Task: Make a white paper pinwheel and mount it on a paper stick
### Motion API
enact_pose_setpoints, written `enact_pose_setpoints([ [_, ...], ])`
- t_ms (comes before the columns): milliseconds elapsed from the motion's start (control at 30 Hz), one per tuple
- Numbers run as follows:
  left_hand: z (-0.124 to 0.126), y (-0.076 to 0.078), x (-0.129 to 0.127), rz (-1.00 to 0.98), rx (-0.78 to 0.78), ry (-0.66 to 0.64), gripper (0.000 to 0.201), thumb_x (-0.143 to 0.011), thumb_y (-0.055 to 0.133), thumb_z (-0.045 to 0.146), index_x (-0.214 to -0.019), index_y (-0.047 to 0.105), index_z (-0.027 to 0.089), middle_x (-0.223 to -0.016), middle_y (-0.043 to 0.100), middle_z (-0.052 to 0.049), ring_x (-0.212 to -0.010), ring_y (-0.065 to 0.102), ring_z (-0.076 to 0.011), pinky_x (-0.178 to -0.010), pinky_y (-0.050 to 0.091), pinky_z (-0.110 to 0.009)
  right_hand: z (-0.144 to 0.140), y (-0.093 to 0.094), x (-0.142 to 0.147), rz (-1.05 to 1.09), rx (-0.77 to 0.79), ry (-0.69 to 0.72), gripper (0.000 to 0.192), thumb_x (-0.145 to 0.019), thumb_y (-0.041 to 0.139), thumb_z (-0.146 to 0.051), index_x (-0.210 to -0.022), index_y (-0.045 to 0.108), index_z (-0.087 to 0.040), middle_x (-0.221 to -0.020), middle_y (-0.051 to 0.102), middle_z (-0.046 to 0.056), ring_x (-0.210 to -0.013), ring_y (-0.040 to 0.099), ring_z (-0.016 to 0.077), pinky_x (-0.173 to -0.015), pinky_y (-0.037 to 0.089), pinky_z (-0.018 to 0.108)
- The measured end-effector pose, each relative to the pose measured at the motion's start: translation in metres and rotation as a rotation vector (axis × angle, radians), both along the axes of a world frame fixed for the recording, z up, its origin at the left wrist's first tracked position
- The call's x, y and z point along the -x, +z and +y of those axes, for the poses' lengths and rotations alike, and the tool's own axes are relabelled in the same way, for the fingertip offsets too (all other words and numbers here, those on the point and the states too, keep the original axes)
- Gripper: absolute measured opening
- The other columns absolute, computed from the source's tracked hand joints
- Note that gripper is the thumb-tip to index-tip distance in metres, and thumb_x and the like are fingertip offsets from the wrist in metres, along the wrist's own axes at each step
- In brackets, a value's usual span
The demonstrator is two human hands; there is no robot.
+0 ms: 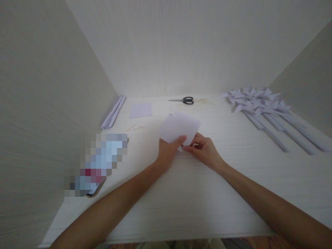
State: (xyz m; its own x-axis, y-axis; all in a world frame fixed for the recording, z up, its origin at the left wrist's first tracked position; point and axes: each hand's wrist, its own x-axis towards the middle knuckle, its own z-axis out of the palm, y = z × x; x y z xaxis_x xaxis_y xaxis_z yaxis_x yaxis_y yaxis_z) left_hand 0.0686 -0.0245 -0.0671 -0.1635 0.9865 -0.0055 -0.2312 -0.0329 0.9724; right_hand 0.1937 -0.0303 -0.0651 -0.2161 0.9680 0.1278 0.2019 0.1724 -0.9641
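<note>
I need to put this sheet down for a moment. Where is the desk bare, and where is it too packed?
Bare desk lies between the forearms, in front of the left hand and right hand holding the paper sheet. Another free strip runs between the right hand and the paper pinwheels. Crowded: the right back corner with the pinwheels, and the left edge with folded strips and small sticks. Scissors lie at the back.
</note>
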Motion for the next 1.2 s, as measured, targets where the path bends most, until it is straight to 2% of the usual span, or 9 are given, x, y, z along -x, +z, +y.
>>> enact_pose_setpoints([
  [200,0.000,0.001,-0.002,0.004,-0.009,-0.013,0.036,-0.052,0.070,0.025,-0.086,0.061,0.015,-0.076,0.066,-0.003,-0.068,0.060,-0.0140,-0.066,0.048,-0.028,-0.001,-0.001,0.000,0.017,-0.063,-0.007,0.011,-0.064,0.062,-0.023,-0.056,0.058,-0.017,-0.097,0.049,0.005,-0.079,0.051,0.0147,-0.047,0.040,0.020],
  [400,0.000,0.002,0.001,0.091,0.031,-0.040,0.024,-0.054,0.068,0.030,-0.071,0.064,0.013,-0.075,0.066,-0.005,-0.068,0.060,-0.0158,-0.062,0.047,-0.027,0.001,-0.004,0.000,-0.005,-0.089,-0.052,0.007,-0.066,0.060,-0.026,-0.064,0.060,-0.019,-0.080,0.054,0.002,-0.067,0.050,0.0130,-0.048,0.041,0.022],
  [500,-0.001,0.003,0.002,0.123,0.037,-0.042,0.026,-0.056,0.067,0.033,-0.072,0.065,0.012,-0.075,0.066,-0.006,-0.066,0.059,-0.0161,-0.060,0.047,-0.027,0.001,-0.005,0.000,-0.011,-0.061,-0.051,0.008,-0.065,0.061,-0.027,-0.069,0.061,-0.020,-0.077,0.054,0.002,-0.063,0.049,0.0121,-0.047,0.041,0.022],
  [667,-0.001,0.002,0.001,0.071,0.013,-0.021,0.032,-0.054,0.068,0.031,-0.079,0.063,0.012,-0.083,0.066,-0.007,-0.074,0.059,-0.0166,-0.066,0.047,-0.027,0.002,-0.007,0.000,0.024,-0.073,-0.070,0.008,-0.069,0.058,-0.028,-0.071,0.061,-0.020,-0.073,0.054,0.002,-0.067,0.050,0.0138,-0.050,0.041,0.023],
  [833,0.007,-0.004,0.003,-0.091,0.089,0.089,0.030,-0.054,0.067,0.035,-0.071,0.061,0.010,-0.071,0.064,-0.006,-0.060,0.056,-0.0132,-0.057,0.046,-0.026,0.002,-0.007,-0.001,0.039,-0.075,-0.057,0.009,-0.067,0.059,-0.028,-0.064,0.058,-0.019,-0.080,0.054,0.003,-0.068,0.050,0.0135,-0.048,0.040,0.022],
  [933,0.010,-0.006,0.005,-0.191,0.071,0.157,0.025,-0.055,0.066,0.033,-0.067,0.059,0.012,-0.065,0.061,-0.003,-0.055,0.054,-0.0106,-0.055,0.044,-0.024,0.004,-0.007,-0.002,0.097,-0.064,-0.151,0.016,-0.064,0.062,-0.026,-0.057,0.051,-0.018,-0.068,0.050,0.000,-0.060,0.046,0.0107,-0.045,0.036,0.020],
  [1067,0.010,-0.006,0.007,-0.242,0.029,0.073,0.019,-0.057,0.066,0.027,-0.069,0.061,0.014,-0.061,0.060,0.000,-0.053,0.053,-0.0099,-0.053,0.043,-0.023,0.008,-0.008,-0.005,0.291,0.087,-0.287,0.017,-0.064,0.063,-0.027,-0.061,0.048,-0.019,-0.051,0.043,-0.006,-0.043,0.035,0.0052,-0.037,0.026,0.018],
  [1200,0.008,-0.008,0.007,-0.185,0.014,-0.069,0.013,-0.059,0.065,0.024,-0.068,0.062,0.014,-0.056,0.058,0.002,-0.055,0.054,-0.0095,-0.056,0.042,-0.023,0.011,-0.004,-0.005,0.535,0.197,-0.340,0.017,-0.061,0.066,-0.025,-0.062,0.050,-0.018,-0.052,0.044,-0.007,-0.041,0.033,0.0029,-0.035,0.025,0.015],
])
